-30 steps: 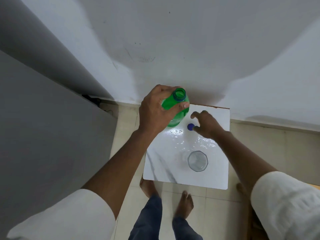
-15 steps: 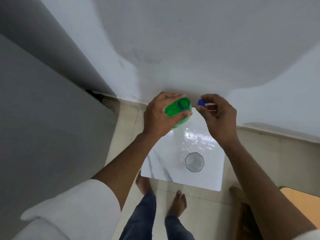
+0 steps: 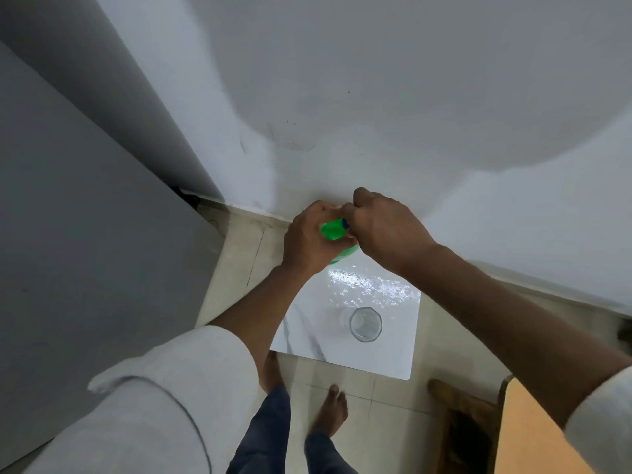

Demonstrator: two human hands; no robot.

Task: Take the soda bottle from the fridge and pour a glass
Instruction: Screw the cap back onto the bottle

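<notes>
A green soda bottle (image 3: 332,230) stands at the far end of a small white marble-top table (image 3: 321,340), close to the wall. My left hand (image 3: 307,239) is wrapped around its neck and shoulder. My right hand (image 3: 384,230) covers the bottle's mouth, fingers closed over the blue cap (image 3: 345,223), of which only a sliver shows. A clear faceted glass (image 3: 365,324) stands upright near the table's front right, apart from both hands. It looks to hold a little clear liquid at most.
A grey fridge side (image 3: 85,234) fills the left. The white wall (image 3: 376,114) rises right behind the table. A wooden chair or stool (image 3: 533,429) stands at the lower right. My bare feet (image 3: 330,415) are on the tiled floor by the table's front edge.
My right hand lifted the blue cap off the tabletop, carried it up to the bottle's mouth and now closes over it. My left hand kept its hold on the bottle.
</notes>
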